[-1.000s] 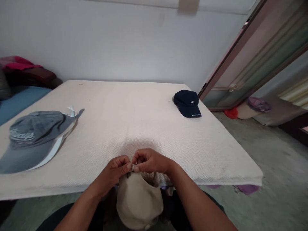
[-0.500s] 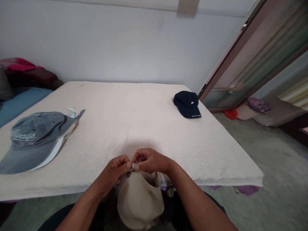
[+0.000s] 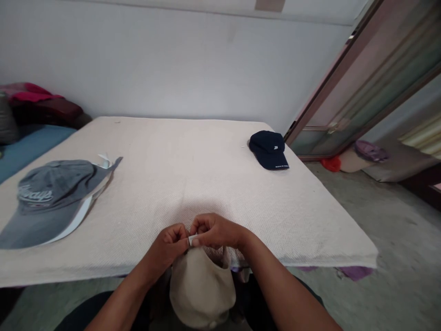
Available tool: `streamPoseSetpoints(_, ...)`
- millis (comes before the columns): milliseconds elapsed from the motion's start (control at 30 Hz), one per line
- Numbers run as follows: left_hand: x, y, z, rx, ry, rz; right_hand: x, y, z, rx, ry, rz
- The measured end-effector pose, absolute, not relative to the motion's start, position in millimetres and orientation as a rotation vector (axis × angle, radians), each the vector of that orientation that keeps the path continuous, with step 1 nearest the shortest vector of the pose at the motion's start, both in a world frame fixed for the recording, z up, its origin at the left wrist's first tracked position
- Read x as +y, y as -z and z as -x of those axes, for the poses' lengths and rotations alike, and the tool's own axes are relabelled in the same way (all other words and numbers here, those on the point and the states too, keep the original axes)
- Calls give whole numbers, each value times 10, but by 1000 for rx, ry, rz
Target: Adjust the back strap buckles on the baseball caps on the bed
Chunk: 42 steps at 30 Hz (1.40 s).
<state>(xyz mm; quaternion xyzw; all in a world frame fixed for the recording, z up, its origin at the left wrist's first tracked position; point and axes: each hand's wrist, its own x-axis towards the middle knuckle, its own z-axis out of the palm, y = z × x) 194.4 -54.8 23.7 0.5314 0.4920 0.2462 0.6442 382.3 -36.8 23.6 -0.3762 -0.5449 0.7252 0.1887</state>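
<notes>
The cap (image 3: 203,292) hangs at six o'clock from both hands' fingertips, crown running roughly twelve to six, both hands equally near. The left hand (image 3: 168,243) pinches tightly at its strap edge; the right hand (image 3: 215,231), fingers curled closed, grips a white tab (image 3: 192,240).

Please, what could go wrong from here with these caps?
The left hand and right hand pinch a small white strip at the beige fabric cap between fingertips; it might slip.
The beige cap's rounded crown shows beyond the near edge of the cream textured cloth, so it could drop if released.
The navy-blue fabric cap sits near the cloth's right edge; a bump might knock it off.
</notes>
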Motion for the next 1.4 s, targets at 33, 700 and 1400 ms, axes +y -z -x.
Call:
streamPoseSetpoints(33, -548, -233, -1942, 1123, -556, -1191, -368, -242, -3825, -1518, -2057, 1052)
streamPoseSetpoints(700, -557, -162, -1840, 974, -555, -992, -372, -264, -3862, -1495, -2124, 985)
streamPoseSetpoints(1400, -552, -166, -1925, 1043, -496, -1183, -335, -197, -3896, -1714, -1934, 991)
